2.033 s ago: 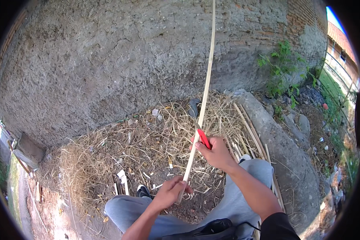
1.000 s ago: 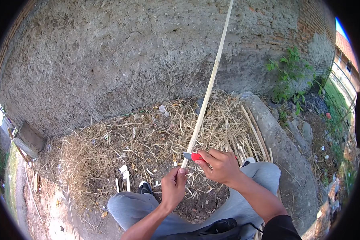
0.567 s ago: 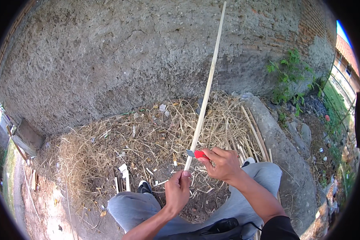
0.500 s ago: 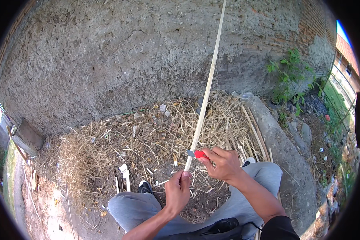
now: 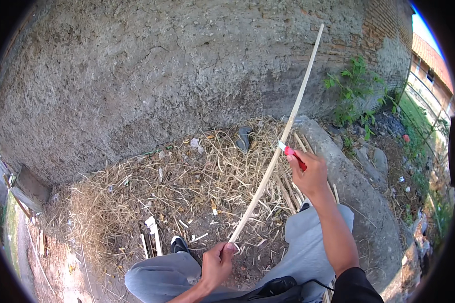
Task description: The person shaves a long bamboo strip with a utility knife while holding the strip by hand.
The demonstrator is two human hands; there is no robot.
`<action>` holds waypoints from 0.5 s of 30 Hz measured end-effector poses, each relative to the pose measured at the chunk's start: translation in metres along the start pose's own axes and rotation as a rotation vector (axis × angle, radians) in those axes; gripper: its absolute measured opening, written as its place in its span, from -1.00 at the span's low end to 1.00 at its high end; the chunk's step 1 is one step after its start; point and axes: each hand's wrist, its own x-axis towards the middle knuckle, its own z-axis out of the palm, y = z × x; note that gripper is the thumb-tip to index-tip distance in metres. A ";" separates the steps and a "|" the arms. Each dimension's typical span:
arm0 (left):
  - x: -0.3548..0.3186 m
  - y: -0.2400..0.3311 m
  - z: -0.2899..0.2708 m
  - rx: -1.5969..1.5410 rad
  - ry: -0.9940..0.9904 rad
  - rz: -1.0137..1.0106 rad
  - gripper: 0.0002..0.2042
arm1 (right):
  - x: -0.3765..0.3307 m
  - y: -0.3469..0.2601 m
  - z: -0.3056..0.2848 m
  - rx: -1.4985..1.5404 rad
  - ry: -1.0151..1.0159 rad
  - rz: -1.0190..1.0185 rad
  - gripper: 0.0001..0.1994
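A long, pale bamboo strip (image 5: pixel 271 171) slants up and to the right in front of me, its far end in front of the wall. My left hand (image 5: pixel 218 262) pinches its near end between thumb and fingers, close above my lap. My right hand (image 5: pixel 310 174) is wrapped round a red utility knife (image 5: pixel 294 155). The knife's short blade lies against the strip about midway along it. Part of the handle is hidden inside my fingers.
Dry shavings (image 5: pixel 227 166) cover the ground below a rough grey wall (image 5: pixel 151 76). More strips (image 5: pixel 288 194) lie beside my right knee, along a long stone ledge (image 5: pixel 349 192). A leafy plant (image 5: pixel 356 91) grows at the wall's right end. My shoe (image 5: pixel 179 244) is near the left.
My right hand has carried the knife up and away along the strip, from near my left hand to about mid-length. The strip now leans further right, and my left hand has dropped slightly.
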 end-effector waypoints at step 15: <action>-0.012 -0.019 -0.008 0.012 0.091 -0.027 -0.69 | -0.051 -0.047 0.020 0.185 -0.300 -0.246 -0.73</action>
